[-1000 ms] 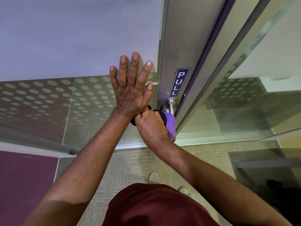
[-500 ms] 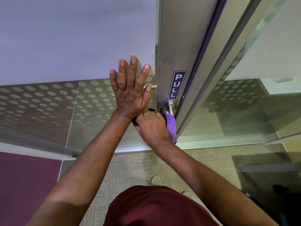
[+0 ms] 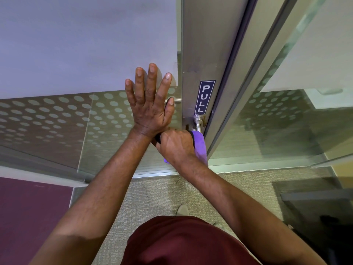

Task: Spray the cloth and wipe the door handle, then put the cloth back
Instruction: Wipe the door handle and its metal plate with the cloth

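Wiping continued: right hand [image 3: 174, 145] kept clenched around purple cloth [image 3: 199, 145], wrapped on door handle [image 3: 198, 123] below PULL sign [image 3: 205, 97]. Left hand [image 3: 150, 104] kept flat, fingers spread, on glass door [image 3: 57, 119]. Little change noted; cloth return outstanding.

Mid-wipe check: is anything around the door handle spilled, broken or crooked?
Nothing stands out. The right hand grips the purple cloth at the door handle, the left hand lies flat on the glass door, and the PULL sign sits straight. No drips or damage show.
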Available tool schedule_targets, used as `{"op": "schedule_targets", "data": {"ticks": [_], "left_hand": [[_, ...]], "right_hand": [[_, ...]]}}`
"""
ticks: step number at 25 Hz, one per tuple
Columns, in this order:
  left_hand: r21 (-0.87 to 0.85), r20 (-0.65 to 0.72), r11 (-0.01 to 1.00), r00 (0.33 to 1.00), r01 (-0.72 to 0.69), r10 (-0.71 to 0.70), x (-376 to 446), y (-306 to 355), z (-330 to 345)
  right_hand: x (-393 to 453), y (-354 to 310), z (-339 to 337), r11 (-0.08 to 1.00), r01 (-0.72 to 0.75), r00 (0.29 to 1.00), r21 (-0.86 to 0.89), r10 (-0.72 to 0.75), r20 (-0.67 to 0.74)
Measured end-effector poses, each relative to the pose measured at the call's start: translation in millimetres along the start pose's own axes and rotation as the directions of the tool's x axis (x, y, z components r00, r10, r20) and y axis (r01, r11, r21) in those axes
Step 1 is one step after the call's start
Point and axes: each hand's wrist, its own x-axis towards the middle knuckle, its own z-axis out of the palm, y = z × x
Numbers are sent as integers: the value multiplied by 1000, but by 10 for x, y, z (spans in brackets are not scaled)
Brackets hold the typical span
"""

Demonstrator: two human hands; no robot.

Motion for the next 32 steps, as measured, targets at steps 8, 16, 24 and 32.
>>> {"op": "schedule_targets", "data": {"ticks": [8,16,24,32], "left_hand": [[13,-10,1000,1000,-15,15,15,-16,6],[12,8,1000,1000,-22,21,14,-1,-27],[14,33,1000,999,-16,15,17,-3,-46],[-7,12,1000,1000,-15,15,3,-1,-1]], "right_hand": [[-420,702,491,894,431,837,-122,-446,-318],[-266,1278,294,810,585,787,39,-556,-267],[-225,1050,326,879,474,821,-59,-465,-331],[-308,-13,262,994,89,980,-66,-99,-175]]}}
